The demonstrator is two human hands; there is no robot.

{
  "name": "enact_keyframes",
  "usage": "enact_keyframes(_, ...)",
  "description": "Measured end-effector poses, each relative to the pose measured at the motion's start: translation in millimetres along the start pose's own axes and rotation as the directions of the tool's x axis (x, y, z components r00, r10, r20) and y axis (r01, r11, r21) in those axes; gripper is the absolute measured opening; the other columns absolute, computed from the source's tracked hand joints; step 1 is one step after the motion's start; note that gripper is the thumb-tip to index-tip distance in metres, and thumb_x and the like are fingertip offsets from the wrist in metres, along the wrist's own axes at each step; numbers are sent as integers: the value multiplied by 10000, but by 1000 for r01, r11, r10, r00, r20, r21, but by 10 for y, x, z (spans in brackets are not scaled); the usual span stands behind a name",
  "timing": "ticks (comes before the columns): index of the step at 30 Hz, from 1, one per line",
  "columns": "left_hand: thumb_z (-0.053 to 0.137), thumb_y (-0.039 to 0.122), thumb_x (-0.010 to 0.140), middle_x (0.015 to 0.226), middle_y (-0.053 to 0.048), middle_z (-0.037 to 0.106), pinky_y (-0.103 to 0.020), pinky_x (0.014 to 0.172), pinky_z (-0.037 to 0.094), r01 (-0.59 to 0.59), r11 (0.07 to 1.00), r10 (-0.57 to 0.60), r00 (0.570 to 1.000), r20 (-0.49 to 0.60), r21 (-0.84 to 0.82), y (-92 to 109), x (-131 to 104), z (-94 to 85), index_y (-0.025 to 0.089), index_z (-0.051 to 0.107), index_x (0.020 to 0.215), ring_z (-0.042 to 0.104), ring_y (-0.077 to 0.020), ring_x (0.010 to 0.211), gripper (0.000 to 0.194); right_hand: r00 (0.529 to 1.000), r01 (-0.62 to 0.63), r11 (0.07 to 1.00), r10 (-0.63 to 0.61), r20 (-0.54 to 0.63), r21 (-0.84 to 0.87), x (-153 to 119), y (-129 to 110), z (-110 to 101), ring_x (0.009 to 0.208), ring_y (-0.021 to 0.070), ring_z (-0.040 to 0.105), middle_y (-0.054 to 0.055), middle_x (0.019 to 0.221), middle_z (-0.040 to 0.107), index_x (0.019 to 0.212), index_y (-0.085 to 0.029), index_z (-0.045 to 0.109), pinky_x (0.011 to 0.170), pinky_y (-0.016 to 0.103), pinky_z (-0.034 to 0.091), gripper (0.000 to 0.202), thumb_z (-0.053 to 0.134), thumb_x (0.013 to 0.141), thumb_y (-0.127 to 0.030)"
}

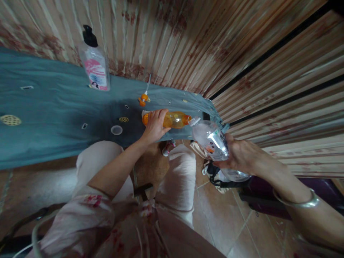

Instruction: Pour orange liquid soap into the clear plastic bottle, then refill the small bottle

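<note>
My left hand [155,126] is wrapped round an orange see-through spray bottle [176,119], its head off, tilted on its side with the neck to the right. A large clear plastic bottle [209,138] lies tipped in my right hand [238,154], its mouth meeting the orange bottle's neck. Whether liquid passes between them I cannot make out. Behind the orange bottle, an orange trigger spray head [143,99] with a thin tube rests on the teal cloth. A small white round cap [116,130] lies on the cloth left of my left hand.
A pump bottle [95,70] with a black top and pink label stands at the back left of the teal cloth [53,107]. Pleated curtains [166,46] hang behind and to the right. Bags [215,175] sit on the tiled floor [209,211] below my right hand.
</note>
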State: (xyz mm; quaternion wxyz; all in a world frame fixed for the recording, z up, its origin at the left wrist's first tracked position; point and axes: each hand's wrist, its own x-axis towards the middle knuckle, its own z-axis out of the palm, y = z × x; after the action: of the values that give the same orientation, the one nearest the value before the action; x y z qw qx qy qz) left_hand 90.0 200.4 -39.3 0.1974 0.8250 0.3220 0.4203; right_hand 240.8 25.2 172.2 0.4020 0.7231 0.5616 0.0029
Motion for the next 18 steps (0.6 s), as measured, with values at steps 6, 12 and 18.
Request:
enact_keyframes(6, 746, 295, 665, 1212, -133, 528, -440, 986, 338, 0, 1000, 0, 1000, 12, -8, -4, -4, -3, 146, 398, 1260, 477, -303, 1128, 706, 1000, -1, 1000, 0, -20, -17, -3, 1, 3, 834, 370, 686, 224, 828, 702, 1125, -31, 438, 622, 357, 487, 712, 599, 729, -600)
enact_keyframes(12, 749, 294, 661, 1204, -123, 532, -446, 984, 339, 13, 1000, -13, 1000, 20, -15, -1, 1, -4, 156, 399, 1256, 480, -305, 1122, 704, 1000, 9, 1000, -9, -20, -17, 9, 12, 22, 830, 363, 687, 223, 830, 703, 1135, -24, 436, 619, 354, 479, 725, 603, 726, -598)
enact_keyframes(18, 754, 287, 656, 1210, -132, 530, -446, 984, 339, 13, 1000, -13, 1000, 15, -13, 13, 5, -14, 148, 407, 1249, 478, -309, 1125, 702, 1000, -4, 1000, 4, -12, -4, 14, 4, 15, 842, 366, 685, 230, 849, 701, 1136, -26, 438, 629, 358, 483, 732, 618, 714, -597)
